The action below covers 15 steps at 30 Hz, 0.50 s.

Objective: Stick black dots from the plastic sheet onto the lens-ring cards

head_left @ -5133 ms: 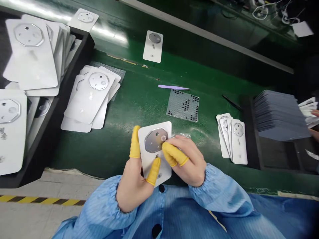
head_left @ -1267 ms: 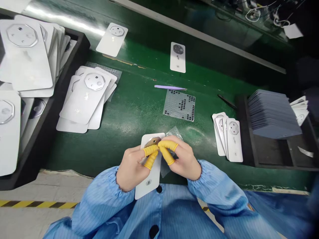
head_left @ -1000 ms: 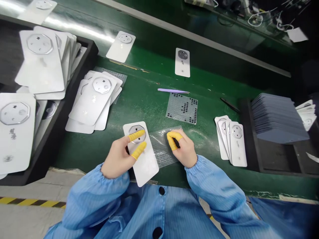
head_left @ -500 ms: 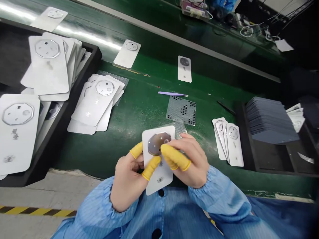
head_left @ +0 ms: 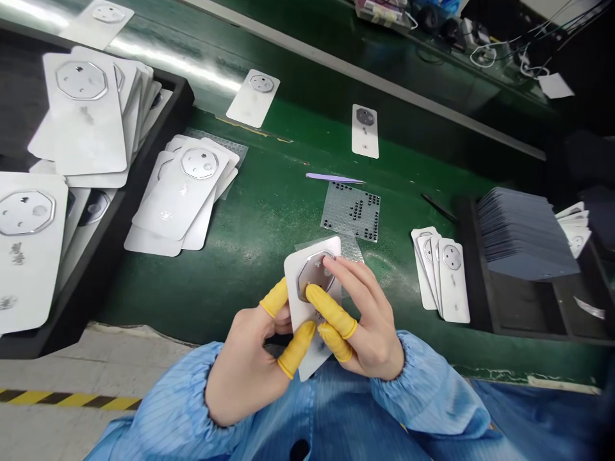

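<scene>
Fanned from a pinch with loose right hand (head_left: pixel 369 326) over white phone back cover (head_left: pixel 307 312); grasped edgewise in left hand (head_left: pixel 247 365); may smudge under bare fingertip (head_left: pixel 327 262).

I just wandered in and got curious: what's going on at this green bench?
Someone's left hand holds a white panel while the right hand touches its octagonal plate. Yellow covers sheathe some fingertips on both hands. On the green bench lie a black-dotted sheet and a slim purple tool, with similar panels piled to the left.
</scene>
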Each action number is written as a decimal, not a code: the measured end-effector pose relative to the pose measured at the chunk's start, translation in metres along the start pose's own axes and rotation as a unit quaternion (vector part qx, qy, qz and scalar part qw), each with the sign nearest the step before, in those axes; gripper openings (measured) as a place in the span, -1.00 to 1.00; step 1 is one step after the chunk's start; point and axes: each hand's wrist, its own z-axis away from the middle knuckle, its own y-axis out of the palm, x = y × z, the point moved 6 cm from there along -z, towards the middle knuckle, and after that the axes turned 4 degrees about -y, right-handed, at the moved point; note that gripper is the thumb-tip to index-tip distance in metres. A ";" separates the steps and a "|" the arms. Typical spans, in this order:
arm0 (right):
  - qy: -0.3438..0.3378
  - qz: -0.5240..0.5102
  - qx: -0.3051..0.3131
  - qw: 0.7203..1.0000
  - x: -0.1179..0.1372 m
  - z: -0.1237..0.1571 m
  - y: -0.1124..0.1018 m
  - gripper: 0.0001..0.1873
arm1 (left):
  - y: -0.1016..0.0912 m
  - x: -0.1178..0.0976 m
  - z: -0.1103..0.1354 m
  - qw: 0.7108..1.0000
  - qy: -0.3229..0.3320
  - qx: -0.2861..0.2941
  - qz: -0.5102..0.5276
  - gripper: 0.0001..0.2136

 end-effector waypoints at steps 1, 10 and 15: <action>0.004 0.000 -0.002 1.000 0.000 0.000 0.000 -0.65 | 0.000 0.000 0.000 1.000 0.004 -0.001 -0.009 -0.74; 0.036 -0.004 -0.015 0.999 -0.003 0.000 0.003 -0.61 | 0.006 0.002 -0.007 0.998 -0.061 -0.009 0.020 -0.82; 0.037 0.077 0.024 0.996 0.003 -0.003 0.006 -0.64 | 0.007 0.003 -0.008 0.997 -0.075 0.002 0.014 -0.72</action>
